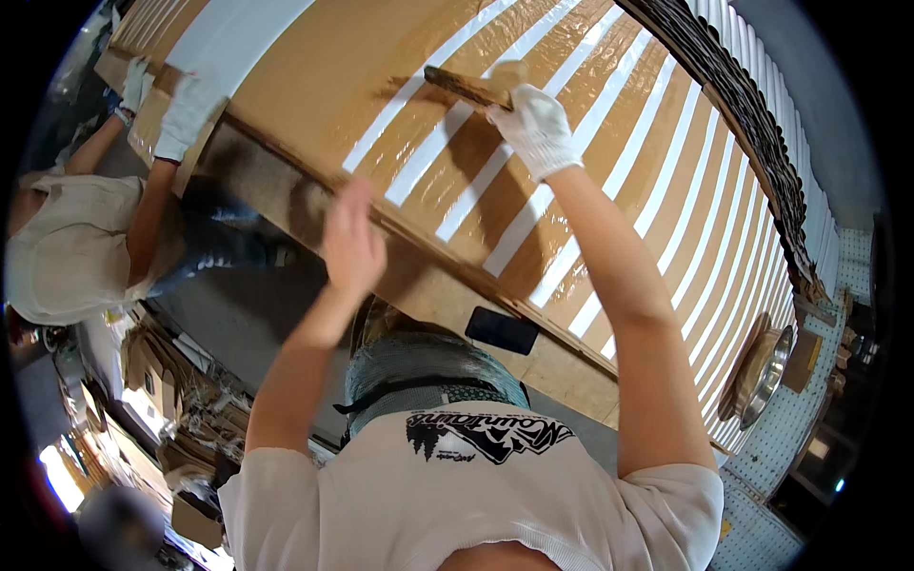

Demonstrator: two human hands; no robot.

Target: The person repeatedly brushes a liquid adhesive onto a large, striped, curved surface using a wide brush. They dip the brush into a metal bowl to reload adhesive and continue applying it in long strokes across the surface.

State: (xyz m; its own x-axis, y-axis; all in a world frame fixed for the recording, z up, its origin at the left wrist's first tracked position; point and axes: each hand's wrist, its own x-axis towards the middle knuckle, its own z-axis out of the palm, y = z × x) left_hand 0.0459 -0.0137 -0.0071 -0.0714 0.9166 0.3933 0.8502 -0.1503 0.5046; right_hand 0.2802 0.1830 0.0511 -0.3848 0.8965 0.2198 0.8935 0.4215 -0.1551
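Note:
My right hand [536, 131], in a white knit glove, grips a wooden-handled brush [468, 88] with a dark edge, held over brown sheets [314, 90]. The sheets overlap like steps, with white strips [457, 138] between brown bands, and the surface shines as if wet. My left hand [354, 243] is bare and a little blurred. It hangs in the air by the near edge of the sheets, fingers stretched out, holding nothing. Whether it touches the edge I cannot tell.
A co-worker [86, 238] in white gloves handles a brown board [176, 119] at left. A dark phone [502, 329] lies on the ledge near my waist. A metal bowl [779, 366] stands at right. Dark stacked edges [752, 143] line the far side; cardboard [157, 366] piles lower left.

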